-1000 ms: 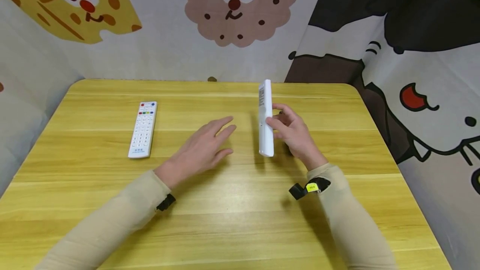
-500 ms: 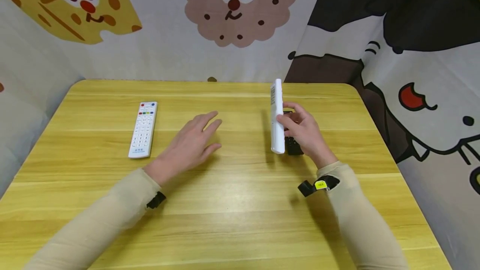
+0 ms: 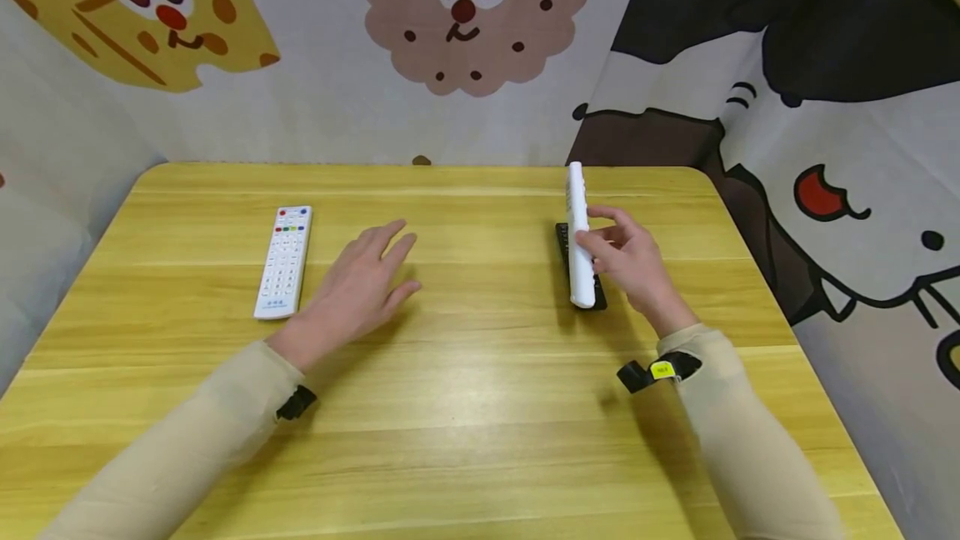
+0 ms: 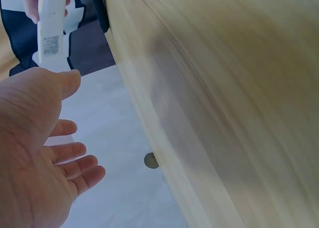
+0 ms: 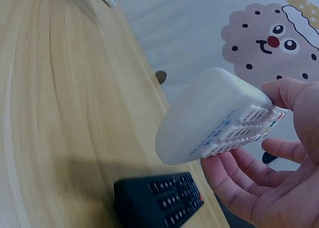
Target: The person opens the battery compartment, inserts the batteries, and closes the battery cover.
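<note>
My right hand (image 3: pixel 633 261) grips a white remote control (image 3: pixel 581 244) between thumb and fingers, turned up on its long edge. In the right wrist view the buttons of this white remote (image 5: pixel 199 118) face the fingers. Below and partly behind it, a black remote control (image 3: pixel 597 294) lies on the table, its keys up in the right wrist view. My left hand (image 3: pixel 348 282) hovers with fingers spread and nothing in it; the left wrist view shows its bare palm (image 4: pixel 30 153). Left of that hand, another white remote control (image 3: pixel 283 261) lies flat, buttons up.
The wooden table (image 3: pixel 450 407) has a light, striped grain and rounded far corners. A white cloth backdrop (image 3: pixel 315 107) with cartoon prints rises behind its far edge and along both sides. Each wrist wears a black strap (image 3: pixel 660 370).
My right hand has carried the white remote to the right, over the black remote, more of which now shows. My left hand has drawn back leftward, fingers still spread.
</note>
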`<state>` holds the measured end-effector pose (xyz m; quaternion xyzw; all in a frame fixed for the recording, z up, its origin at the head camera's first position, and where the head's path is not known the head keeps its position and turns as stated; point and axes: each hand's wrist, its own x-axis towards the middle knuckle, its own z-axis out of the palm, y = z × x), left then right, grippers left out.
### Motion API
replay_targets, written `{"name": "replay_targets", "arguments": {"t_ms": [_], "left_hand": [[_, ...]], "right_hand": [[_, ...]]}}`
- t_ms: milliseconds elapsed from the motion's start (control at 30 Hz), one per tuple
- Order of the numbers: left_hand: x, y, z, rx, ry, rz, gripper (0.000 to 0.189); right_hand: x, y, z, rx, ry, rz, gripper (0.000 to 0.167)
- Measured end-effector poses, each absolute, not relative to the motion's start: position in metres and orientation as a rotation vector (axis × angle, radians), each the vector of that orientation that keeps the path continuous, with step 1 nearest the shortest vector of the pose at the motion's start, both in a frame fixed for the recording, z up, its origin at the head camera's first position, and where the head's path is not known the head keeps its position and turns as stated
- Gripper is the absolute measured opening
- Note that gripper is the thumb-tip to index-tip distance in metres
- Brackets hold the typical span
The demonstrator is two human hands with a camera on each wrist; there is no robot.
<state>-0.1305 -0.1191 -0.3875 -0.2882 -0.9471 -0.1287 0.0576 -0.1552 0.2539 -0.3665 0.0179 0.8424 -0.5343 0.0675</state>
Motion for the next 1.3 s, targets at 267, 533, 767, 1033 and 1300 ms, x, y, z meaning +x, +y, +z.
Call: {"name": "replay_targets", "arguments": {"t_ms": [267, 533, 767, 1033, 1300], "left_hand": [[-0.129, -0.128, -0.388, -0.854, -2.881, -0.369, 0.068], [-0.132, -0.134, -0.386, -0.822, -2.902, -0.357, 0.069], [-0.135, -0.141, -0.386, -0.812, -2.889, -0.354, 0.069], [-0.14, -0.147, -0.388, -0.794, -2.877, -0.351, 0.069], [-0.146, -0.149, -0.388, -0.728, -2.911, -0.339, 0.068]], "right_hand": [[-0.154, 0.267, -0.364, 0.117, 2.569, -1.567, 0.059], [-0.155, 0.28, -0.363, 0.127, 2.616, -1.492, 0.065], [-0.156, 0.289, -0.364, 0.179, 2.685, -1.338, 0.068], [-0.159, 0.296, -0.367, 0.24, 2.738, -1.176, 0.073], [-0.161, 0.302, -0.373, 0.258, 2.764, -1.042, 0.077]]}}
